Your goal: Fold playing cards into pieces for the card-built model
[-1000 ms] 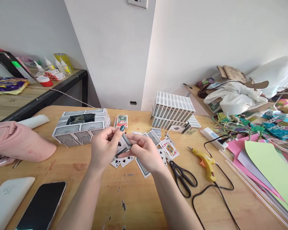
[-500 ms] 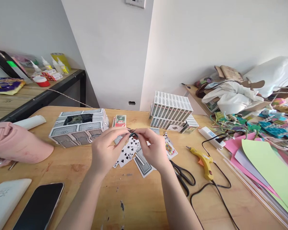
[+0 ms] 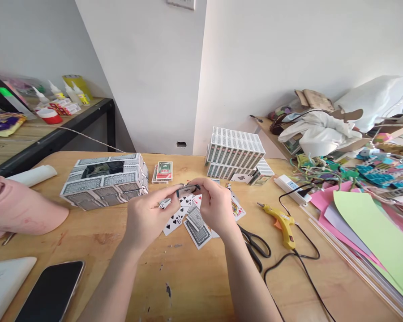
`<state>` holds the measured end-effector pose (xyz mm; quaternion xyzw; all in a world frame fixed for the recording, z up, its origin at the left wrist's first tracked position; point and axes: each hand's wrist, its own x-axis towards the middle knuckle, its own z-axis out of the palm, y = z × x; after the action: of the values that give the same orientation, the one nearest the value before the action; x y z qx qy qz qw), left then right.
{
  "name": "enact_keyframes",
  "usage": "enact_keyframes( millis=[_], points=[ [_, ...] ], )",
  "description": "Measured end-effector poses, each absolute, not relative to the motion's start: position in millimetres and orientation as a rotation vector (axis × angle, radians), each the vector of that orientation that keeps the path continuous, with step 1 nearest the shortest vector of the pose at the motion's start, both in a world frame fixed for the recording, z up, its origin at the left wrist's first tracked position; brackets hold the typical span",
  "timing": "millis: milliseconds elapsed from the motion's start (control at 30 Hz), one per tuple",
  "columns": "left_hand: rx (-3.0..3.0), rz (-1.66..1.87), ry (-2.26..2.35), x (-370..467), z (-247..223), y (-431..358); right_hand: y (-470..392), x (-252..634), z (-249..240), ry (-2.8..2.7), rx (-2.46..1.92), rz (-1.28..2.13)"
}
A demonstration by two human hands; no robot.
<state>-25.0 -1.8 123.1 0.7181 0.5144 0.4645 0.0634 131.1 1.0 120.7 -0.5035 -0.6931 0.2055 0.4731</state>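
My left hand and my right hand pinch opposite ends of a small bent grey piece with dark edges, held above the table. It has the size of a folded playing card, but I cannot make out its kind for sure. Beneath it lie loose playing cards, some face up with spades and others back up. A face card shows just right of my right hand. Black scissors lie by my right wrist, partly hidden under it.
At left stands a card-covered box with an opening on top. Card packs and a stacked block of card boxes sit at the back. To the right are a yellow glue gun, a power strip and coloured paper. A phone lies front left.
My hands have moved slightly apart, and the grey piece between them shows more of its flat face. The whole view has shifted a little.
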Motion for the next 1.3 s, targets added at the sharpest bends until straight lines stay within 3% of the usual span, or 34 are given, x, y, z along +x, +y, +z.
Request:
enact_keyframes(
  millis=[233,533,667,867,1067,1300],
  points=[
    [1.981,1.187,1.586,-33,127,0,1,137,121,-1.663,-1.208,0.773],
    [1.481,1.237,1.327,-30,124,11,6,125,129,-0.953,-0.980,1.255],
    [1.444,1.255,1.417,-33,123,12,9,129,127,-1.050,-1.106,1.263],
    [1.650,1.236,1.454,-34,119,12,11,128,119,-1.227,-1.146,1.184],
    [2.298,1.437,1.393,-28,119,11,10,124,120,-1.204,-1.237,1.187],
    [2.437,1.385,1.526,-32,109,13,9,122,122,-1.054,-1.283,1.216]
  ],
)
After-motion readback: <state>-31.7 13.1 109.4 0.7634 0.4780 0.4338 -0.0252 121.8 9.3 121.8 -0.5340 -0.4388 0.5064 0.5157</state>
